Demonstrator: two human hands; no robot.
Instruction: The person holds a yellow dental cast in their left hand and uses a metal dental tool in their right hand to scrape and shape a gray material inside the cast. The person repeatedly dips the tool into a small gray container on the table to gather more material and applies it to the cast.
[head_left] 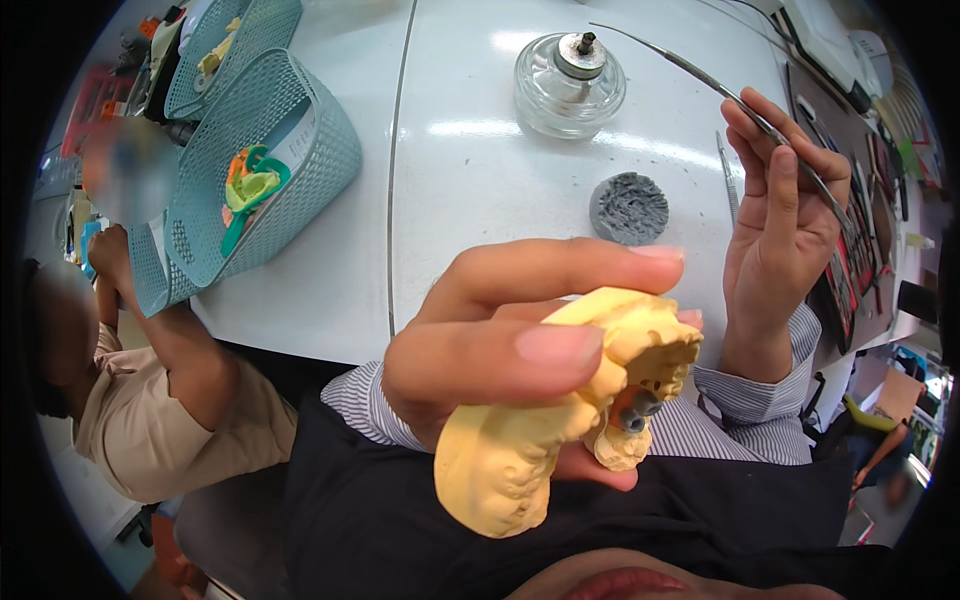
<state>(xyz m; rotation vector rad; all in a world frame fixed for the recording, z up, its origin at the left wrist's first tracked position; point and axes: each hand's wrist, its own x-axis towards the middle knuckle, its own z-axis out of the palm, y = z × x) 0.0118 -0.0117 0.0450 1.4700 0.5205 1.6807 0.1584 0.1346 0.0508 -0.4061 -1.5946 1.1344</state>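
Close in front of me, my left hand (450,355) is closed round a yellow plaster dental model (500,460), thumb and fingers pressing its sides. On the model's right part sit small dark grey tooth shapes (640,408) beside an orange-brown patch. At the right, my right hand (785,225) grips a slim metal dental carving instrument (690,72) like a pen. Its thin tip points up and left, above the glass spirit lamp (570,98); I cannot make out a flame. Between the hands and the lamp lies a round grey block, seemingly wax (630,208), with a rough, scraped top.
A second thin instrument (728,178) lies by my right hand. Several tools rest on a dark mat (835,270) at the right. Blue-green mesh baskets (325,140) stand at the left, one holding a green impression tray (240,225). A co-worker's arm (165,300) is beside them.
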